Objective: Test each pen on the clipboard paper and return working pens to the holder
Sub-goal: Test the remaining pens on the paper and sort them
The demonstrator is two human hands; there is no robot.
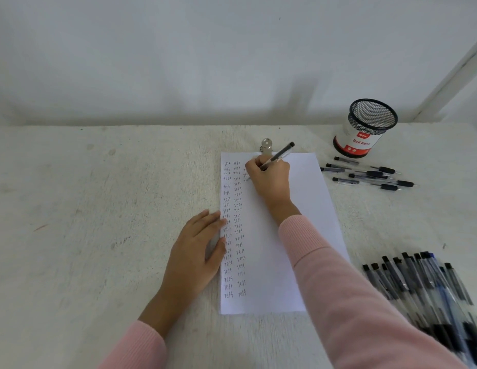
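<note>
Pale bench [98, 195] below a white wall carries a mesh holder [365, 129], scattered pens [370, 174] and a pen pile [431, 288], as the right hand [270, 179] pinches a pen [280, 154] on the clipboard paper [306, 209] while the left hand [197, 251] lays straight, close-set fingers [210, 218] on its edge.

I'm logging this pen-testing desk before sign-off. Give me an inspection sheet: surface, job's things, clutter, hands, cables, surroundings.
Surface: rough white table.
Job's things: paper under a clip, two columns of "test" written, a third begun; mesh holder at far right, no pens visible inside; loose pens below it; pile of pens at near right.
Clutter: nothing seen.
Hands: left hand rests flat on the paper's left edge; right hand grips a pen near the paper's top.
Cables: nothing seen.
Surroundings: plain wall behind; white post at right.
</note>
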